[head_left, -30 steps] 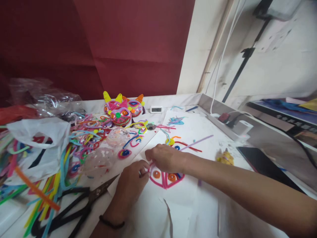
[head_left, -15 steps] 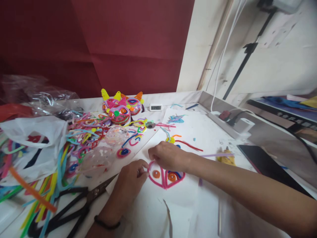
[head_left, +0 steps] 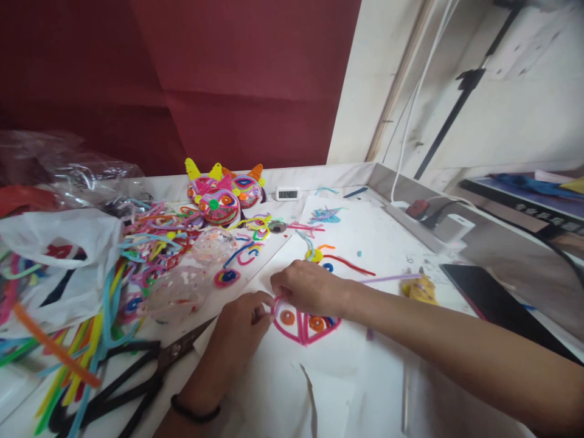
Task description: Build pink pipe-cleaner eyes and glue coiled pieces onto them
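Note:
On white paper (head_left: 274,389) lies a flat pink pipe-cleaner outline (head_left: 292,336), pointed at the bottom and split down the middle, with orange round eyes (head_left: 287,317) in both halves. My left hand (head_left: 241,322) is closed in a pinch at its upper left edge, where a pale purple strand shows by the fingertips. Curled over the top edge, my right hand (head_left: 305,286) covers part of the outline. A purple pipe cleaner (head_left: 387,278) sticks out to the right from behind my right forearm; its held end is hidden by the hand.
Black-handled scissors (head_left: 166,359) lie beside my left forearm. Leftward are loose pipe cleaners (head_left: 155,243) and a white plastic bag (head_left: 59,261). Finished colourful masks (head_left: 219,204) and a small digital clock (head_left: 287,193) stand at the back. A dark phone (head_left: 497,304) lies right, near a power strip (head_left: 424,225).
The purple pipe cleaner's free end has shifted a little to the left. Both hands stay at the outline's upper left edge, with only slight movement. The camera view has shifted slightly.

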Tool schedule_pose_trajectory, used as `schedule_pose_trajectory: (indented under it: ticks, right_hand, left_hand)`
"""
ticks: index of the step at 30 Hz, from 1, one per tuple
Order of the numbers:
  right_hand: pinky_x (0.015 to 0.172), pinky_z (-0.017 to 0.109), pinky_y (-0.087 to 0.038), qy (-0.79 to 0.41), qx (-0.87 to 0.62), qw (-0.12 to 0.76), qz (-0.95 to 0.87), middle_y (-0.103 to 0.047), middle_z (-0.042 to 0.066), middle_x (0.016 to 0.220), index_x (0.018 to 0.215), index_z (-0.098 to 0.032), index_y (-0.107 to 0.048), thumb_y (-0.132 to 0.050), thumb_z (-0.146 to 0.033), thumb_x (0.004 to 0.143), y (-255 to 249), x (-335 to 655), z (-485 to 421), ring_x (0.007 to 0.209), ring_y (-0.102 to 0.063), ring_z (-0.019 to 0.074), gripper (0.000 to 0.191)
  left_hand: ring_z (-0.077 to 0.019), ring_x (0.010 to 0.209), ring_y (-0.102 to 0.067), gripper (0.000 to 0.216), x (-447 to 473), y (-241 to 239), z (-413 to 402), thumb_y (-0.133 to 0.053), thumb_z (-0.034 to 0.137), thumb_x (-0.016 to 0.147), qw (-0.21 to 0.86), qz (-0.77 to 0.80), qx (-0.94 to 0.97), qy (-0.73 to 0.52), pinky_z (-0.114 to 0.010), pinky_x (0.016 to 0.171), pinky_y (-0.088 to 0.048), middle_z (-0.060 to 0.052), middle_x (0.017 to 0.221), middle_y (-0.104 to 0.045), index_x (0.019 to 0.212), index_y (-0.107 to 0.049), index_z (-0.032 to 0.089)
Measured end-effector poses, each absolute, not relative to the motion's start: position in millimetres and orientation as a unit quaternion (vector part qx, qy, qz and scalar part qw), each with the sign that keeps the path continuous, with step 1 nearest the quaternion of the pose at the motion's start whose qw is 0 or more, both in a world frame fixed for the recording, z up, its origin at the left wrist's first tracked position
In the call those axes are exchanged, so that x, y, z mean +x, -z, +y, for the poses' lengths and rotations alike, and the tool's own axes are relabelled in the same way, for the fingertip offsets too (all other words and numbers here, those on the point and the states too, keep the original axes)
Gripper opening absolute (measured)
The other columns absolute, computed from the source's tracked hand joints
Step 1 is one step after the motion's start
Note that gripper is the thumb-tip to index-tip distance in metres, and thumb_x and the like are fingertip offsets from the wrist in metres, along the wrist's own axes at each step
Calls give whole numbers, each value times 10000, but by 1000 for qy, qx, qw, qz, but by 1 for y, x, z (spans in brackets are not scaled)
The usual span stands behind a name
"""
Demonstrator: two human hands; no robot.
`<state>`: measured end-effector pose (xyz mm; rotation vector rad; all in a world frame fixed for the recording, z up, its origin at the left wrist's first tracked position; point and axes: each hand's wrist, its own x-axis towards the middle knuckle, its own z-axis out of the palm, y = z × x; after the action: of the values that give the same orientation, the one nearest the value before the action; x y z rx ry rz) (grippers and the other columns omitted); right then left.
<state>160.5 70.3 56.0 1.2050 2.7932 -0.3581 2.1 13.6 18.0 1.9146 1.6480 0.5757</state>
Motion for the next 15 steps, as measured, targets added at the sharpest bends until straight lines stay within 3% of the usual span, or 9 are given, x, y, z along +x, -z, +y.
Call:
schedule_pose_trajectory:
  ticks: [9,15]
  right_hand:
    - [505,232,-273,112,401,52,908,-667,32,779,893,-227,-665,-586,-127,763,-57,157,67,679,-587,160,181]
    - [515,236,-296,106,399,59,909,-673,42,801,919,-228,-663,-592,-149,781,-58,156,67,708,-606,175,174]
  left_hand:
    - [-161,711,-580,297,-2,-11,14,-499,127,778,231,577,758,-197,-257,656,-401,-25,797,-648,978,-701,214]
    - [-170,781,-604,269,-3,-9,14,-473,132,812,229,559,774,-190,-270,704,-417,-37,859,-653,942,-695,208]
